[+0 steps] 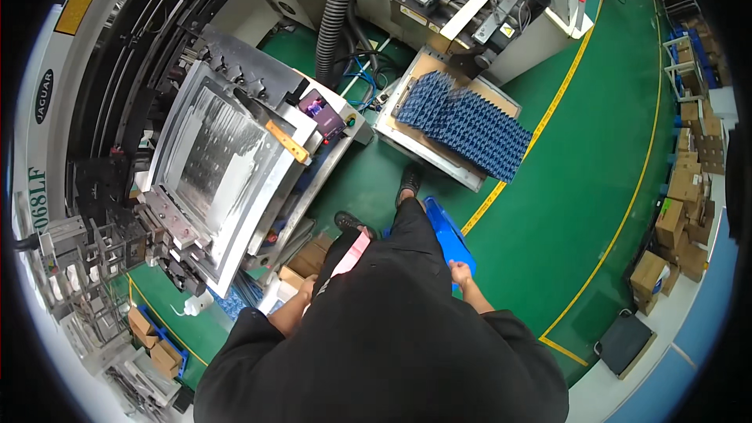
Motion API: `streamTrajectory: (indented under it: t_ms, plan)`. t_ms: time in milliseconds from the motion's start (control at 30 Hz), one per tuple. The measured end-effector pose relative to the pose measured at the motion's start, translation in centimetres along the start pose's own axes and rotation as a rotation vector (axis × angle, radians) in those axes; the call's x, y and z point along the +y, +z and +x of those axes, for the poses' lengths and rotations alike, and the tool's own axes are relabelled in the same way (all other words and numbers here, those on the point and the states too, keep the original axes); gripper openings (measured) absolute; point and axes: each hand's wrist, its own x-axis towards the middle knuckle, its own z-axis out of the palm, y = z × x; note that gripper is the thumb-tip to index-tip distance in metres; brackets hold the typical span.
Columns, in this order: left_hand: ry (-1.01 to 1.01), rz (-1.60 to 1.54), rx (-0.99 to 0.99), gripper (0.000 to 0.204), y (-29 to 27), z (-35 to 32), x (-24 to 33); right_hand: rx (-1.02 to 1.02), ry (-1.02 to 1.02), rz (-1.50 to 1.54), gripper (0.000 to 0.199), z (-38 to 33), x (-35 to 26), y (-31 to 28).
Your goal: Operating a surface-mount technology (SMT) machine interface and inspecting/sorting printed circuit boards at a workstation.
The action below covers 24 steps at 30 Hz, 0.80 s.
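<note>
Blue plastic bin [446, 239] low in the middle of the frame, standing on the green floor [580, 211] just right of the dark trousers, its near rim gripped by the right hand [460, 272], fingers curled over the edge. Left hand [307, 288] lower centre-left, beside a pink strip [352, 253] and brown cardboard boxes [309, 260]; grip hidden, cannot tell whether closed or loose. Upper centre: fanned stack of dark blue printed sheets [470, 121] on a pale tray. Left half: tilted metal plate [215, 164] of a large machine. Right edge: piled cartons [685, 211].
</note>
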Motion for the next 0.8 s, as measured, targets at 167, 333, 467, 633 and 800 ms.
streamTrajectory:
  t_ms: [167,333,467,633,800]
  plan:
    - [-0.047,-0.981,-0.384,0.034,3.1,9.2,-0.1,-0.072,-0.091,0.188,0.026,2.7,-3.6,-3.3]
    - [0.145,0.117,-0.025,0.038,3.6,10.6,11.3,-0.007,-0.333,0.381,0.027,0.9,-11.5,-5.3]
    - [0.235,0.304,0.028,0.038,6.7,12.5,18.0,-0.049,-0.451,0.409,0.026,-1.1,-12.3,-7.3]
    - [0.297,0.441,-0.066,0.035,11.3,12.8,25.8,-0.031,-0.097,0.401,0.025,0.9,0.8,-14.0]
    - [0.306,0.476,-0.087,0.037,15.5,12.8,29.4,0.015,0.194,0.500,0.019,5.2,7.5,-22.5]
